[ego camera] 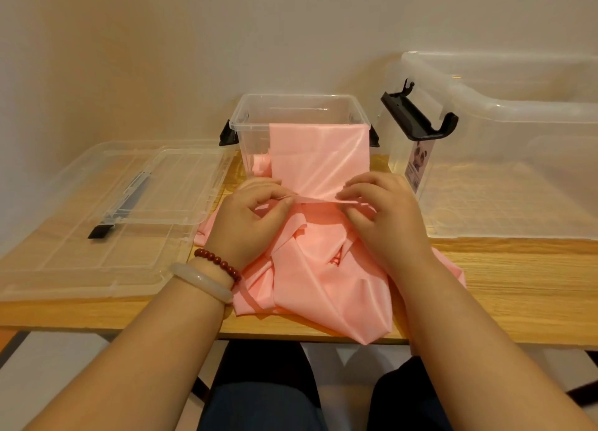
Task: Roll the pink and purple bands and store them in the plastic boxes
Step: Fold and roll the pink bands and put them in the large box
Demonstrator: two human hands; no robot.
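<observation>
A long pink band [318, 158] hangs out over the front rim of a small clear plastic box [246, 113] with black latches and runs down onto the wooden table, where it piles up in loose folds. My left hand [255, 217] and my right hand [385, 213] each pinch one end of a narrow folded edge of the band, just in front of the box. No purple band is in view.
A clear lid [106, 204] with a black handle lies flat at the left. A larger clear box [517, 152] with a raised black latch stands at the right. The table's front edge [129, 317] runs near my forearms. A wall rises behind.
</observation>
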